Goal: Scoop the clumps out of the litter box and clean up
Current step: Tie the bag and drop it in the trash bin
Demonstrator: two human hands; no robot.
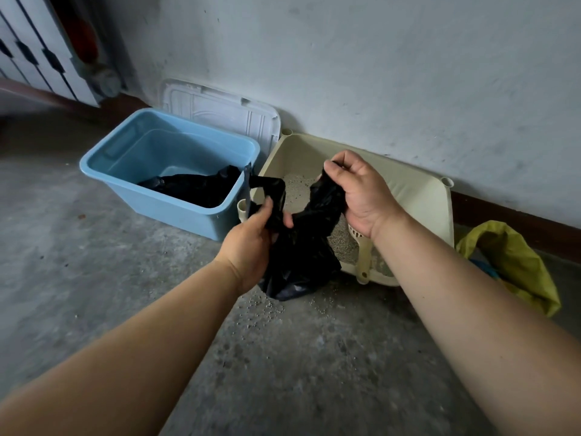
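Left hand (251, 236) pinched one handle of the black bag (298, 262) at nine o'clock; right hand (358, 193) clenched the other at two; a snug knot, bag upright, would likely prevent spills.

Bare left hand (251, 243) and right hand (358, 196), unsleeved forearms (125, 357) to frame edge.

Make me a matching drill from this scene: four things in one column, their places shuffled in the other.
1 blue bin
2 white lid
3 scoop
4 yellow sack

A leans against the wall
B lies on the floor right of the litter box
C holds a black bag
D rests in the litter box

Pairs: 1-C, 2-A, 3-D, 4-B
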